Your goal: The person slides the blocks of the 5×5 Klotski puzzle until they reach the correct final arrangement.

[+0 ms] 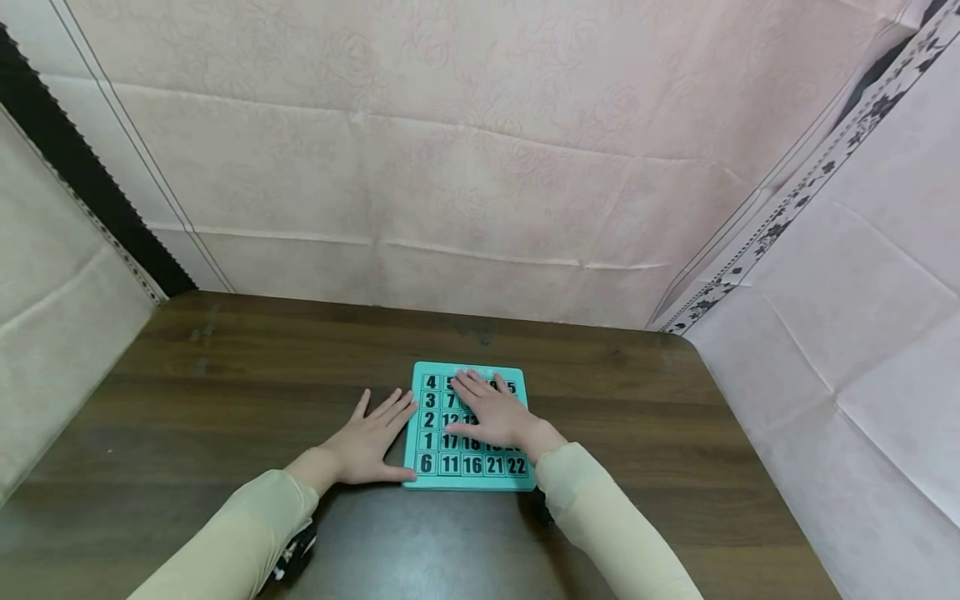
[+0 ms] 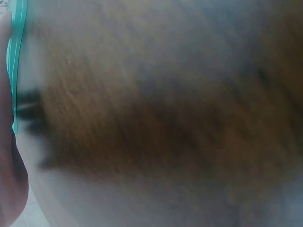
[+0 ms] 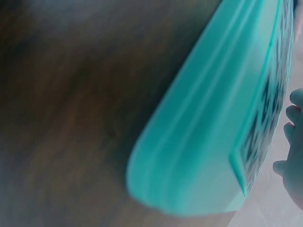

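A turquoise square board with black numbers on its tiles lies flat on the wooden table, its side edge large in the right wrist view. The left hand has its fingers spread, with thumb and fingertips at the board's left edge; in the left wrist view part of this hand shows beside the board's rim. Over the upper middle tiles lies the right hand, fingers extended, hiding several numbers; its fingers appear at the right of the right wrist view.
The brown wooden table extends around the board. Behind it hangs a pale patterned cloth, with more pale cloth at the left and right. A dark strip runs down the left corner.
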Demonstrator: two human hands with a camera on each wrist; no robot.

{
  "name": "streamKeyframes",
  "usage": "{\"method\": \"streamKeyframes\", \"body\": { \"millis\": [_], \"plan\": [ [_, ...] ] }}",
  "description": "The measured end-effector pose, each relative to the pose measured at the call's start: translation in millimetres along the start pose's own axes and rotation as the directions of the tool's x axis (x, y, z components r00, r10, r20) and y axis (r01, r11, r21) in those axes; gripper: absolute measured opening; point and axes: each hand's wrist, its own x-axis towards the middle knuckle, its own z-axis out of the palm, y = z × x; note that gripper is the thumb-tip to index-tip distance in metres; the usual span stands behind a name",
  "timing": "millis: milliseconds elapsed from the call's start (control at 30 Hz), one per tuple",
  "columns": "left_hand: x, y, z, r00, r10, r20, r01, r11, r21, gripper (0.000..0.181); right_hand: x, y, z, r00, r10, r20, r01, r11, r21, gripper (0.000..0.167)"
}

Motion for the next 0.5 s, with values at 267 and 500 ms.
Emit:
{"method": "streamKeyframes", "body": {
  "millis": [267,500],
  "plan": [
    [0.6,0.0,0.1,1.000,0.006,-0.004,-0.006,1.000,-0.005,0.103,5.0,-1.3,2.9,0.999,-0.003,0.045,0.006,0.998,-0.062,0.079],
    [0.6,0.3,-0.1,1.000,0.004,-0.001,-0.004,1.000,-0.005,0.103,4.0,0.0,1.5,0.999,-0.003,0.044,0.005,0.999,-0.044,0.080]
  ]
}}
